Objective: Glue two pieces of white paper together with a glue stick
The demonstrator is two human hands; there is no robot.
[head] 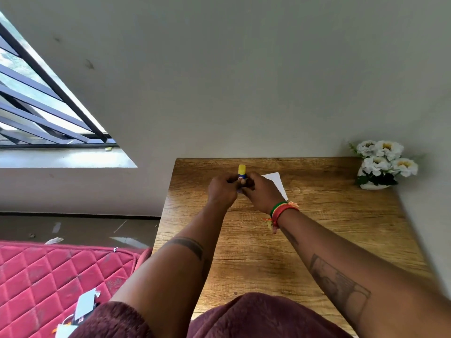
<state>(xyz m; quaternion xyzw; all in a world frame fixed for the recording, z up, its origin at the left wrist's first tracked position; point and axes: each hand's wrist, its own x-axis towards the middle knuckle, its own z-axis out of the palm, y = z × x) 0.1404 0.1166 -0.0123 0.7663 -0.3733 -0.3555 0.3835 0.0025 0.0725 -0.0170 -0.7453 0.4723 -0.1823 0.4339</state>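
Both hands meet just above centre frame over the wood-grain tabletop (280,252): the left hand (222,191) and the right hand (262,192), its wrist banded in coloured thread, are each closed around the lower body of the small blue glue stick with a yellow cap (241,172), held upright. The cap appears to be in place, so gluing has seemingly not begun. One white paper sheet (277,182) lies flat just right of the hands, partly hidden; a second sheet cannot be made out, and uncapping, spreading and pressing remain.
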